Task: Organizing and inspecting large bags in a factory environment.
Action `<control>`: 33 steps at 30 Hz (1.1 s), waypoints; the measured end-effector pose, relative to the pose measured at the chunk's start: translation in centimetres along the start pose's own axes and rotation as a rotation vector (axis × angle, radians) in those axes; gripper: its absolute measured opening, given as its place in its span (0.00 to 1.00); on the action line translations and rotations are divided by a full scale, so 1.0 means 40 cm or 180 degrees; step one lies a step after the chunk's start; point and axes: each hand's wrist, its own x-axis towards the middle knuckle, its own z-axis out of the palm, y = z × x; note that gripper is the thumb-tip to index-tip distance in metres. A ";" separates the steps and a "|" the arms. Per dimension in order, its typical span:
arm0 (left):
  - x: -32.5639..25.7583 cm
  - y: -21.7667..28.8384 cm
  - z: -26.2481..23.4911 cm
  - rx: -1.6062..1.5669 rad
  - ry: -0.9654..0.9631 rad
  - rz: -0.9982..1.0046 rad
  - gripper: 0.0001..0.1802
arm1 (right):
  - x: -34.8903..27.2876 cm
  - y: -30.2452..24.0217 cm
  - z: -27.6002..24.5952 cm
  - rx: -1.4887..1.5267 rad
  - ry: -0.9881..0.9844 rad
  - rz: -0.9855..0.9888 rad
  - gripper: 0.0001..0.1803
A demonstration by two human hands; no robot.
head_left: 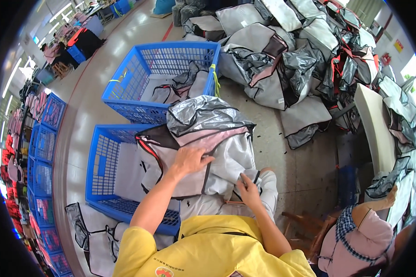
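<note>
A large sewn bag (229, 150) of pale grey fabric, with black edging, a pinkish band and crinkled silver lining, lies across my lap. Part of it hangs over the near blue crate. My left hand (188, 160) rests on top of the bag, thumb stretched out, pressing on the fabric beside a black seam. Lower and to the right, my right hand (248, 189) is closed at the bag's near side. Something small and dark shows at its fingertips, too small to name.
The near blue crate (91, 173) stands at my left, and a far blue crate (173, 45) holds similar pieces. A big heap of grey and silver bags (263, 60) fills the far right. A co-worker (356, 235) sits at lower right. Stacked blue crates (42, 159) line the left.
</note>
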 end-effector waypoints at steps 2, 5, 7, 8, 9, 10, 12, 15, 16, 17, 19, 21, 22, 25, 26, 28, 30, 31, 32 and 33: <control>-0.049 0.052 -0.022 0.0002 0.0208 0.0138 0.28 | 0.004 -0.072 -0.072 0.0775 -0.0075 0.0659 0.22; -0.118 0.137 -0.055 0.0051 0.0511 0.0275 0.27 | 0.084 -0.127 -0.184 0.1489 0.0538 0.0875 0.19; -0.167 0.205 -0.077 0.0117 0.0722 0.0307 0.26 | 0.158 -0.050 -0.224 0.1246 0.0988 0.0834 0.22; -0.181 0.229 -0.084 0.0128 0.0692 0.0277 0.26 | 0.203 -0.033 -0.248 0.1185 0.1158 0.0903 0.24; -0.202 0.246 -0.087 0.0202 0.0718 0.0334 0.26 | 0.239 -0.051 -0.260 0.1274 0.1282 0.0998 0.26; -0.231 0.259 -0.087 0.0285 0.0730 0.0355 0.26 | 0.271 -0.083 -0.266 0.1361 0.1366 0.1103 0.27; -0.299 0.298 -0.088 0.0364 0.0698 0.0261 0.27 | 0.306 -0.106 -0.282 0.1524 0.1461 0.1131 0.29; -0.371 0.348 -0.085 0.0542 0.0689 0.0247 0.27 | 0.328 -0.065 -0.265 0.1983 0.1469 0.0762 0.24; -0.382 0.354 -0.076 0.0580 0.0684 0.0136 0.27 | 0.325 -0.069 -0.269 0.2315 0.1275 0.0922 0.23; -0.391 0.357 -0.063 0.0639 0.0717 0.0107 0.28 | 0.312 -0.079 -0.269 0.2497 0.1195 0.0939 0.19; -0.403 0.362 -0.053 0.0694 0.0782 0.0066 0.29 | 0.278 -0.078 -0.265 0.2605 0.1189 0.0824 0.18; -0.413 0.359 -0.054 0.0655 0.0638 -0.0083 0.29 | 0.252 -0.081 -0.250 0.2470 0.1457 0.0726 0.18; -0.423 0.359 -0.061 0.0648 0.0477 -0.0268 0.29 | 0.233 -0.084 -0.244 0.2492 0.1330 0.0770 0.16; -0.447 0.341 -0.048 0.0629 0.0519 -0.0295 0.28 | 0.188 -0.087 -0.216 0.2924 0.1294 0.0746 0.13; -0.454 0.334 -0.045 0.0665 0.0481 -0.0390 0.28 | 0.172 -0.088 -0.212 0.3018 0.1285 0.0772 0.12; -0.455 0.323 -0.033 0.0609 0.0528 -0.0377 0.27 | 0.148 -0.091 -0.219 0.3046 0.1251 0.0766 0.11; -0.460 0.314 -0.034 0.0591 0.0480 -0.0412 0.28 | 0.131 -0.075 -0.219 0.2806 0.1237 0.0917 0.11; -0.454 0.312 -0.037 0.0649 0.0483 -0.0470 0.28 | 0.139 -0.005 -0.222 0.2758 0.1326 0.0817 0.13; -0.453 0.308 -0.030 0.0587 0.0522 -0.0392 0.29 | 0.140 0.013 -0.221 0.2756 0.1282 0.0630 0.15; -0.458 0.303 -0.022 0.0544 0.0558 -0.0371 0.31 | 0.141 -0.030 -0.214 0.2665 0.1387 0.0812 0.16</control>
